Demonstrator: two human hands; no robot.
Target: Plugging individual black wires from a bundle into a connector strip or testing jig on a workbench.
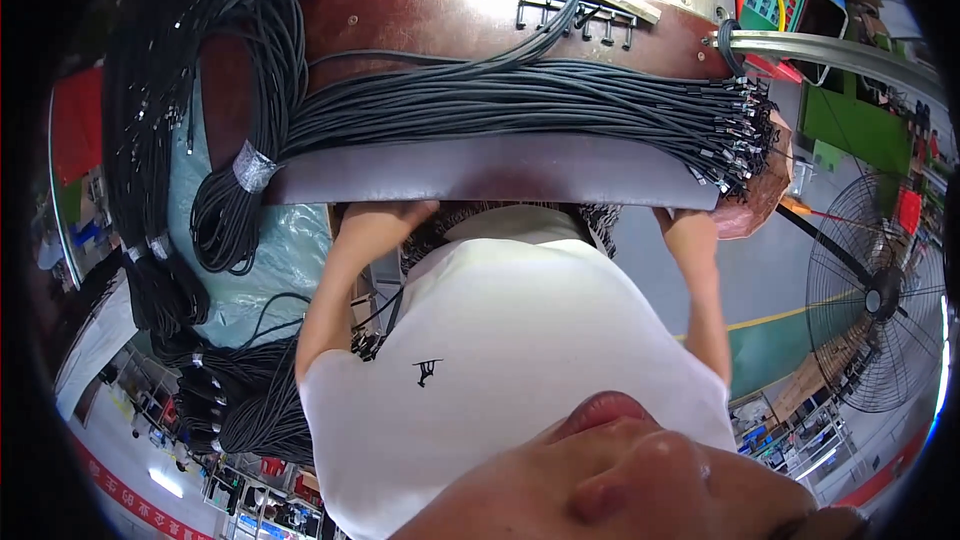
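A long bundle of dark grey cables (pixel 480 105) lies across the brown work board (pixel 500 165), its metal-tipped connectors (pixel 735 140) gathered at the right end. Against the board's near edge, left of my body, is my left hand (pixel 385 223); the edge hides most of its fingers. My right hand (pixel 688 225) is at the same edge, below the connectors, with its fingers also out of sight beneath it. Whether either hand holds something under there cannot be seen. Both hands are apart from the cables.
Coiled cables bound with silvery wrap (pixel 255 168) hang over the board's left end. More cable bundles (pixel 265 415) lie lower left, near greenish plastic sheeting (pixel 225 290). A black comb-like holder (pixel 575 20) sits behind the cables. A large fan (pixel 880 292) stands at right.
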